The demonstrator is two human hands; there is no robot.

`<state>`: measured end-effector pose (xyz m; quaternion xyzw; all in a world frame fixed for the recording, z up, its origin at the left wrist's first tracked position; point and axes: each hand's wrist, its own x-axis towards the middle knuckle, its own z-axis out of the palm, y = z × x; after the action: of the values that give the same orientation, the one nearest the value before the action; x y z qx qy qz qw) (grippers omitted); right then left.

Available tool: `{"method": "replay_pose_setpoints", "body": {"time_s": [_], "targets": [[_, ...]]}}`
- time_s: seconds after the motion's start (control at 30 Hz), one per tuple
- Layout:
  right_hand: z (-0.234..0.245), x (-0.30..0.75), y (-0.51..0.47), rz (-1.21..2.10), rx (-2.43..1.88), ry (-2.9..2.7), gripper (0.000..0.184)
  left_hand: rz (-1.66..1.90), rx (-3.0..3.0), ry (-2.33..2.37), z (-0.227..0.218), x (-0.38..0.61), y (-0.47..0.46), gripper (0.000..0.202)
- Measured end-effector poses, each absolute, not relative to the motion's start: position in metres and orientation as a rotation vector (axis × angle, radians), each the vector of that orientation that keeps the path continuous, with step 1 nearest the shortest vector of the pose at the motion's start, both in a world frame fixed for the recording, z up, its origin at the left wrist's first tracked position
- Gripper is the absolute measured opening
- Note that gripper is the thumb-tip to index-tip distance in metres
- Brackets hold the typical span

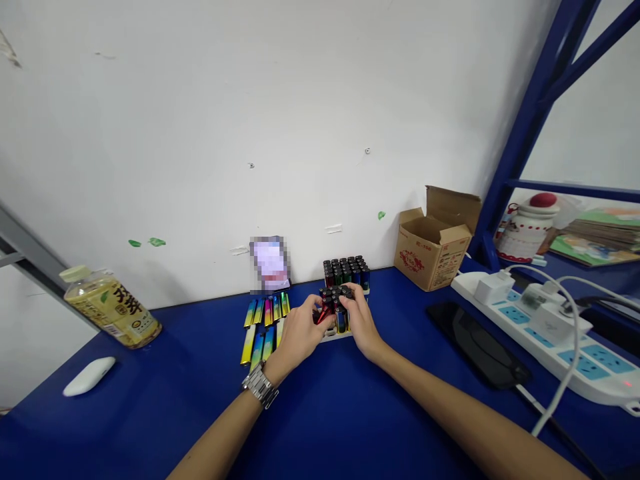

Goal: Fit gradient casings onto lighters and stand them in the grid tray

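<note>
Between my hands stands a cluster of upright black-topped lighters (341,321) with shiny coloured bodies, on a pale tray (340,335). My left hand (300,333), with a metal watch on the wrist, pinches a tilted red lighter (325,312) at the cluster's left side. Against the right side of the cluster, my right hand (364,325) has its fingers curled round the outer lighters. Several yellow-and-blue lighters (257,347) lie in two rows left of my left hand. Behind the hands, another block of upright lighters (347,272) stands close to the wall. Fingers partly hide the tray.
A phone (270,263) leans on the wall. An open carton (433,250) stands back right, beside a power strip (555,340) with chargers and a dark phone (477,343). On the left are a drink bottle (113,307) and a white case (90,375).
</note>
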<state>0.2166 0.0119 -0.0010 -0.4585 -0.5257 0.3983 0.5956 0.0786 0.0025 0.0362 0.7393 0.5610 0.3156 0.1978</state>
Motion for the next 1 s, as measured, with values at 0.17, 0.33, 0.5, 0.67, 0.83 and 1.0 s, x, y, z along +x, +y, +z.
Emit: {"method": "replay_pose_setpoints", "body": {"time_s": [0.17,0.33,0.5,0.67,0.83,1.0], "targets": [[-0.001,0.217,0.011,0.938,-1.062,-1.268,0.022,1.285,1.951,1.452,0.044,0.070,0.010,0.026],[-0.001,0.217,0.011,0.925,-1.053,-1.267,0.022,1.220,1.998,1.483,0.035,0.070,0.011,0.026],[-0.004,0.216,0.012,0.903,-1.052,-1.294,0.021,0.971,2.099,1.675,0.017,0.080,0.003,0.015],[-0.006,0.216,0.013,0.892,-1.051,-1.288,0.022,0.998,2.044,1.729,0.022,0.078,0.008,0.040],[-0.006,0.217,0.013,0.872,-1.072,-1.304,0.023,1.098,1.975,1.437,0.031,0.071,0.015,0.032],[0.002,0.217,0.008,0.799,-1.151,-1.329,0.022,1.235,1.704,1.593,0.043,0.057,0.023,0.036]]}}
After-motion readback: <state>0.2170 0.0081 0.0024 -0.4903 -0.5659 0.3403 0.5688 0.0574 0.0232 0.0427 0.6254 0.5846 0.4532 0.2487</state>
